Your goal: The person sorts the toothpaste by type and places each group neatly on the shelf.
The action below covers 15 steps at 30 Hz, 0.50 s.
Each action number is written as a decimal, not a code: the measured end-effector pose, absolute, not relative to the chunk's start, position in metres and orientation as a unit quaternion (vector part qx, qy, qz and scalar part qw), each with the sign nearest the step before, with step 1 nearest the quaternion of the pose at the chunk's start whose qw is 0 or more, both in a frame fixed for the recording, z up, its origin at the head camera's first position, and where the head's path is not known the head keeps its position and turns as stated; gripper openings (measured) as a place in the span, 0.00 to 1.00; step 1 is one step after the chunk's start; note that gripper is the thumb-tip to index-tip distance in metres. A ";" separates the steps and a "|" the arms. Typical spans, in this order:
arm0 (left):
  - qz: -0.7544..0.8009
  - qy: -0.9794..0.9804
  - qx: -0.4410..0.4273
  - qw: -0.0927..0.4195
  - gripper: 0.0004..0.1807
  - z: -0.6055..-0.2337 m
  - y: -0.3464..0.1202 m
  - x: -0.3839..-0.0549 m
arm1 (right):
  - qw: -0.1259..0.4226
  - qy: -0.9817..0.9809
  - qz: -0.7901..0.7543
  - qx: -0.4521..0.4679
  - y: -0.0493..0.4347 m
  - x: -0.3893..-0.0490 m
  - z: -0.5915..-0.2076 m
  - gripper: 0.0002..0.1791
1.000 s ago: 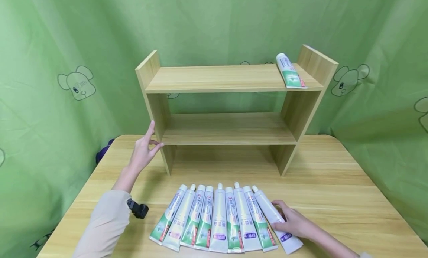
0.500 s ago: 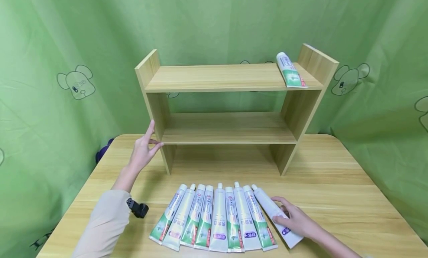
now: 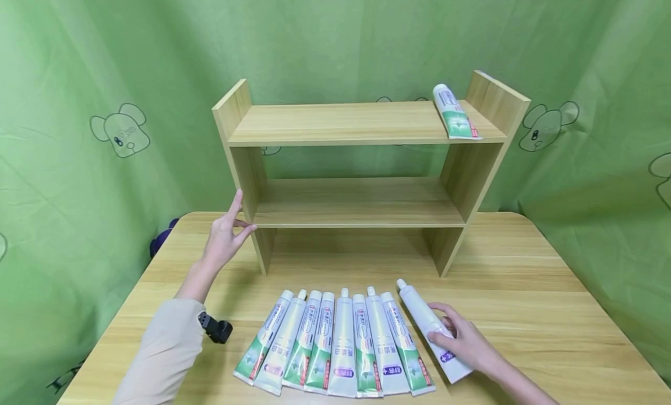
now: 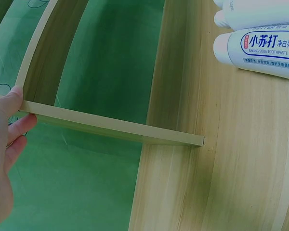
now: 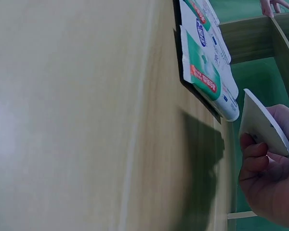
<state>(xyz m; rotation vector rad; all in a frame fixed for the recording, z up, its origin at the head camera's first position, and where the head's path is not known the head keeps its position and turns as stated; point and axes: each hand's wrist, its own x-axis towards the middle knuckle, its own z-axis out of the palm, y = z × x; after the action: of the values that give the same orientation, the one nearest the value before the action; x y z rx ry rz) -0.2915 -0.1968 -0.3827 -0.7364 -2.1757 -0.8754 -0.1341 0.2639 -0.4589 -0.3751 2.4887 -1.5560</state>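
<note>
A white toothpaste tube [image 3: 417, 309] with a purple label is gripped by my right hand [image 3: 463, 342], just right of the row. In the right wrist view the fingers curl round this tube [image 5: 260, 126], which is raised off the table. My left hand [image 3: 222, 240] pinches the left side panel of a wooden shelf [image 3: 335, 124]; the left wrist view has the thumb at the panel's front edge [image 4: 111, 123] and fingers against its outer face. Several toothpaste tubes [image 3: 343, 338], white and green-white, lie fanned before the shelf, caps away from me.
A green-white toothpaste tube [image 3: 455, 115] lies at the top shelf's right end, cap to the back. The wooden table [image 3: 529, 288] extends on both sides. Behind hangs a green curtain [image 3: 335, 38]. A black device [image 3: 216, 328] is strapped to the left wrist.
The white tube in my right hand has come up off the table and shifted slightly forward, away from the row. My left hand has stayed on the shelf's side.
</note>
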 end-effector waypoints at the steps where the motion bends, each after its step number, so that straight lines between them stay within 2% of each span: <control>1: -0.336 -0.834 -0.282 0.335 0.54 -0.383 -0.197 -0.291 | 0.086 0.838 -0.525 -0.119 0.264 -0.135 -0.458 0.34; 15: -0.337 -0.840 -0.274 0.325 0.51 -0.382 -0.197 -0.291 | 0.012 0.819 -0.559 -0.127 0.263 -0.142 -0.440 0.32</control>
<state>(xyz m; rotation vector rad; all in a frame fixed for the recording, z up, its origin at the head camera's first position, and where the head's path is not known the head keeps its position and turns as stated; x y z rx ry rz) -0.2907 -0.1968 -0.3816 -0.7172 -2.2026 -0.8843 -0.1417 0.2627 -0.4402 -0.3964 2.5553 -1.7429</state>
